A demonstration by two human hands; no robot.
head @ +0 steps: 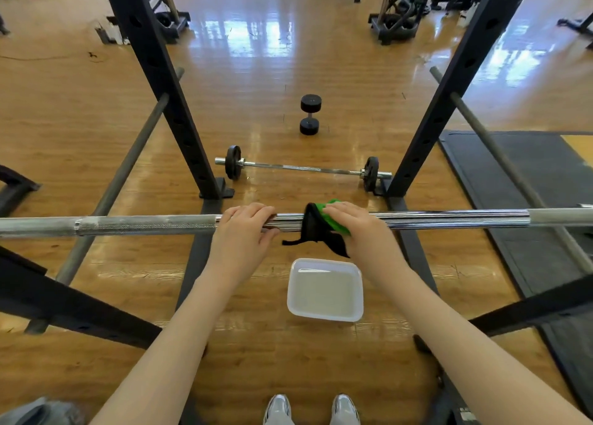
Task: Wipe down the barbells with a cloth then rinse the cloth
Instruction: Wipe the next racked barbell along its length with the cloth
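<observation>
Head view, nearest first: two grey shoes stand at the bottom centre of the frame on the wooden floor. Just ahead of them, slightly right of centre, sits a white tub holding water, waiting for the rinse. Above it, a long racked barbell crosses the whole frame from left to right. The left hand curls its fingers over the bar near the middle and grips it bare, steadying it. Just to its right, the right hand presses a green and black cloth onto the bar, fingers wrapped over the cloth, with a black corner hanging below.

Wiping looks underway rather than finished: the bar shines to the right of the cloth, while the knurled stretch at left looks dull and chalky, so that part probably remains. Beyond, between the rack uprights, a shorter loaded barbell lies on the floor, with no sign that it has been reached yet. A black dumbbell stands further back. Rinsing has not started.

No brand, label or writing can be read anywhere.
</observation>
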